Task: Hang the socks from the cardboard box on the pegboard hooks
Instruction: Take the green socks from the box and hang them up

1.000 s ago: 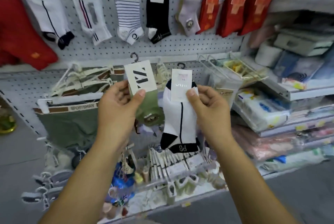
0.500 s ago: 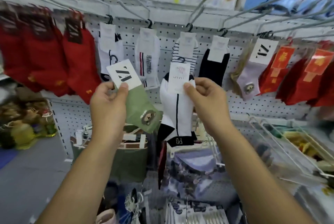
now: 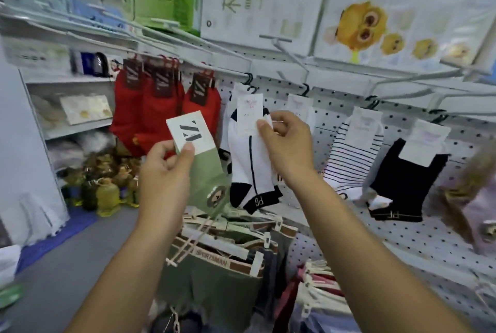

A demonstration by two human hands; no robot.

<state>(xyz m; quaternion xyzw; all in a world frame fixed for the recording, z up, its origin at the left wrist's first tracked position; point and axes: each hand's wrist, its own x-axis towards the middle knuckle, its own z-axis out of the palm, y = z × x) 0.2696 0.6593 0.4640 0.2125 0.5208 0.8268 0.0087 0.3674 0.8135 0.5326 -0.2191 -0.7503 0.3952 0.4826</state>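
The right hand pinches the paper tag of a white ankle sock with navy toe and heel. The sock hangs straight down, its black plastic hanger uppermost, just under the white wire pegboard hooks along the top edge of the white pegboard. The left hand, lower and farther off, pinches the card of a green bear-patch sock. That makes two socks held, one per hand.
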